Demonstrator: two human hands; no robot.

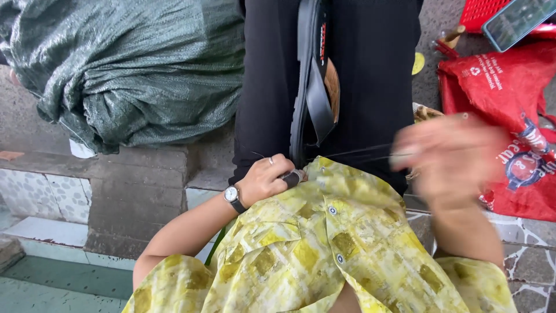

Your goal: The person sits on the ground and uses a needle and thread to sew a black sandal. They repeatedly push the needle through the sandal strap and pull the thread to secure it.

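Currently, a black sandal (313, 75) is being held on the lap, its lower end being gripped by the closed left hand (265, 181). Thread (359, 152) is being drawn taut by the blurred right hand (449, 153), seemingly pinched; stitching appears unfinished.

A big dark green woven sack (130, 69), stuffed full and creased, sits at upper left on the grey stone ledge (145, 159). Over at right a red plastic bag (509, 116) with white and blue print lies crumpled on the ground. Above it, a phone (517, 20) with a pale bluish screen rests tilted against a red basket (483, 11)
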